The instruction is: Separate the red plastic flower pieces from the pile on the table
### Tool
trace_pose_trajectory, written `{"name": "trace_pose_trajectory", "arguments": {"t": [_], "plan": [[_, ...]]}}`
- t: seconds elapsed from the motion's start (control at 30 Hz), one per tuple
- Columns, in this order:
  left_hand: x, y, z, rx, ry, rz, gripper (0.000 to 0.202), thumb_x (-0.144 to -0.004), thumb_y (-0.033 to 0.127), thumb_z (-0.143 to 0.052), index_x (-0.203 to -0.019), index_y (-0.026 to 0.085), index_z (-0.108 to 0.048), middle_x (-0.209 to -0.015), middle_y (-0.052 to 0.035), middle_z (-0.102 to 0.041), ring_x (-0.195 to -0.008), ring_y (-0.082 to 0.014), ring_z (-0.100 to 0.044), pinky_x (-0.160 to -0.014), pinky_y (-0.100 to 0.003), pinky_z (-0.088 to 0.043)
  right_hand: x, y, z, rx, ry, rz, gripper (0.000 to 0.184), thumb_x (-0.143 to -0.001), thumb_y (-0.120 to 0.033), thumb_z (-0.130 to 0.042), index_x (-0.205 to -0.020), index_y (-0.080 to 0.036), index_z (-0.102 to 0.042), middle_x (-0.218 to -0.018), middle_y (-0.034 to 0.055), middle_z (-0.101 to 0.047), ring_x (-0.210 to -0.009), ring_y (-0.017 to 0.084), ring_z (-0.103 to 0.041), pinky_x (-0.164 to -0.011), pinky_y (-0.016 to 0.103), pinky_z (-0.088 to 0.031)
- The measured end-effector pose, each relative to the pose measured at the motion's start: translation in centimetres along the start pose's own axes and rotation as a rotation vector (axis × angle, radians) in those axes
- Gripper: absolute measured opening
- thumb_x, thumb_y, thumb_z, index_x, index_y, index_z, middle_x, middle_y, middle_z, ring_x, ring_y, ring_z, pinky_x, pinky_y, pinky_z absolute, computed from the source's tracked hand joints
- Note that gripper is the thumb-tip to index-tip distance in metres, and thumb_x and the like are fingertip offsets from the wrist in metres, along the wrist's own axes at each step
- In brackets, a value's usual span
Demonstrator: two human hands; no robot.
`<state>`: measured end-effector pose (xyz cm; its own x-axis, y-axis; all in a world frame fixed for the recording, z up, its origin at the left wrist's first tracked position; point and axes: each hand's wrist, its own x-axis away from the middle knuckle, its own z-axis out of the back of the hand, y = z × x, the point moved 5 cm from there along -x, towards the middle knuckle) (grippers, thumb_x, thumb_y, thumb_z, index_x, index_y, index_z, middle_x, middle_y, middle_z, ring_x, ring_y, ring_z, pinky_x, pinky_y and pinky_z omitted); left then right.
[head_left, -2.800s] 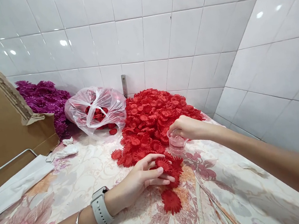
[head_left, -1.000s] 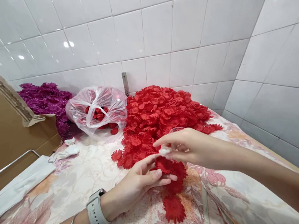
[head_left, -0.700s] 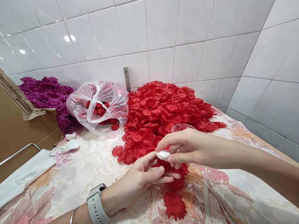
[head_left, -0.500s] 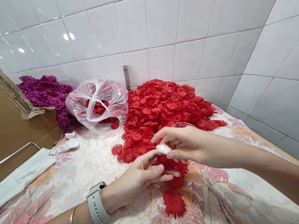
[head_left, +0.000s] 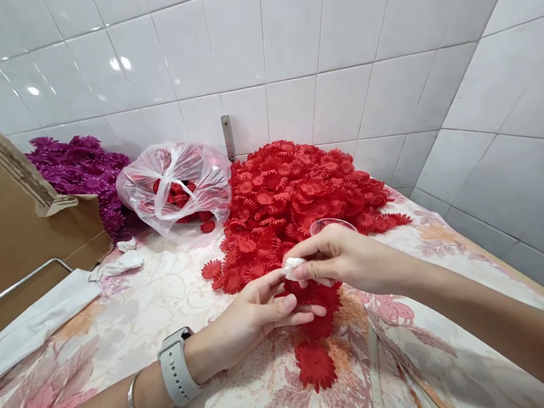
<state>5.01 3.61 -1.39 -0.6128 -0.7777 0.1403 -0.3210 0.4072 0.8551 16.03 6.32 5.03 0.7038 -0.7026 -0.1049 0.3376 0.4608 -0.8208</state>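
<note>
My right hand (head_left: 342,258) pinches a small crumpled white wad (head_left: 293,267) between thumb and fingers; whether it is tissue or cotton I cannot tell. The wad is pressed against the index fingertip of my left hand (head_left: 259,310), whose fingers stretch out apart and hold nothing visible. Below both hands lie several red flower-shaped pieces (head_left: 316,364) with toothed petals. Just beyond my hands rises a large heap of red flowers (head_left: 294,188). The rim of a clear round dish (head_left: 332,224) shows behind my right hand, which hides the rest of it.
At the left stands a cardboard box (head_left: 3,215), with purple flowers (head_left: 74,171) behind it. A clear plastic bag (head_left: 175,189) holds more red flowers. Crumpled white scraps (head_left: 121,263) and a white cloth (head_left: 40,322) lie left. Thin strips (head_left: 420,383) are at front right.
The fingers of my right hand have closed tighter on the white wad and brought it slightly left onto my left index fingertip. My left hand has barely moved.
</note>
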Motion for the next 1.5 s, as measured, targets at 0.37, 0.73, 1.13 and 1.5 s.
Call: {"name": "trace_pose_trajectory", "arguments": {"t": [0.37, 0.73, 1.13, 1.5], "plan": [[-0.1, -0.1, 0.1, 0.034, -0.003, 0.000, 0.037, -0.081, 0.006, -0.055, -0.116, 0.017, -0.054, -0.127, -0.0099, -0.052, -0.093, -0.0166, -0.064, -0.083, -0.024, -0.047, -0.2, 0.3, -0.2, 0.028, 0.083, -0.049, 0.019, -0.079, -0.023, -0.054, -0.065, -0.013, -0.062, -0.057, -0.0023, -0.050, -0.057, 0.010, -0.042, -0.053, 0.023, -0.032], [-0.1, -0.1, 0.0, 0.054, -0.011, 0.002, 0.036, -0.080, 0.008, -0.057, -0.114, 0.018, -0.056, -0.127, -0.0095, -0.051, -0.094, -0.0168, -0.064, -0.088, -0.027, -0.044, -0.3, 0.9, -0.5, -0.042, 0.074, -0.052, 0.019, -0.077, -0.024, -0.054, -0.063, -0.013, -0.060, -0.059, -0.0020, -0.050, -0.059, 0.011, -0.044, -0.056, 0.023, -0.034], [-0.1, -0.1, 0.0, 0.073, -0.020, -0.009, 0.036, -0.081, 0.007, -0.056, -0.115, 0.019, -0.056, -0.118, -0.0076, -0.058, -0.092, -0.0165, -0.064, -0.089, -0.028, -0.044, -0.2, 1.0, -0.6, -0.064, 0.245, -0.028, 0.016, -0.077, -0.024, -0.056, -0.069, -0.014, -0.066, -0.067, 0.0010, -0.062, -0.066, 0.014, -0.053, -0.060, 0.023, -0.040], [-0.2, -0.1, 0.2, 0.053, -0.009, -0.013, 0.031, -0.080, 0.007, -0.057, -0.109, 0.018, -0.060, -0.117, -0.0080, -0.058, -0.092, -0.0180, -0.064, -0.090, -0.030, -0.043, -0.1, 0.7, -0.6, 0.065, 0.214, -0.029, 0.019, -0.078, -0.021, -0.055, -0.067, -0.014, -0.068, -0.062, -0.0003, -0.061, -0.061, 0.012, -0.052, -0.056, 0.023, -0.038]]}}
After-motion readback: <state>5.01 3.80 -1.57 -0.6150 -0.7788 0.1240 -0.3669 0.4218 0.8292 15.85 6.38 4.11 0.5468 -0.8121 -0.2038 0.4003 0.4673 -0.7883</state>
